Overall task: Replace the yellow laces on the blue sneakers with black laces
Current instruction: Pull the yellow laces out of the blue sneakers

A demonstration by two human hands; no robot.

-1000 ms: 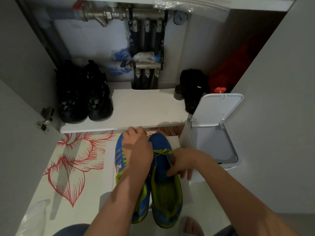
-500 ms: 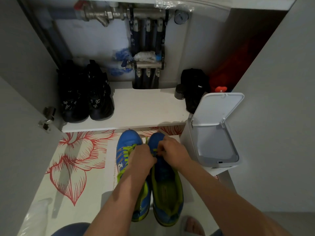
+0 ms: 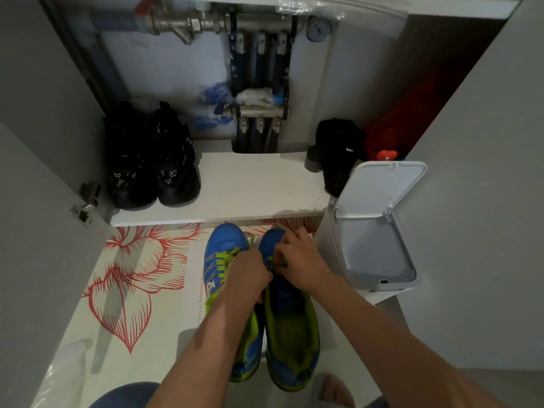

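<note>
Two blue sneakers [image 3: 290,322] stand side by side on a flowered mat [image 3: 132,275], just left of the bin [image 3: 368,248]. Their toes point the same way as the bin's hinge side, toward a white shelf [image 3: 250,184]. The sneaker farther from the bin has yellow laces [image 3: 225,257] crossing its front.

Both hands are on the sneaker nearer the bin, over its lace area, and close enough that they look to be touching. The right hand [image 3: 300,257] is on the bin side of that shoe. Its fingers are curled, and its grip pinches a strand of yellow lace that shows between the two hands. The left hand [image 3: 250,275] is on the side away from the bin, with its back to the camera and its fingers curled down between the shoes. I cannot tell whether its grip holds anything.

The bin is white, with its lid tilted up and open. Just beyond the lid a black bag [image 3: 338,148] sits on the shelf. Well left of the bin, at the shelf's other end, stands a pair of black shoes [image 3: 150,163]. Metal pipes [image 3: 259,69] run down the back wall, up and left of the bin.
</note>
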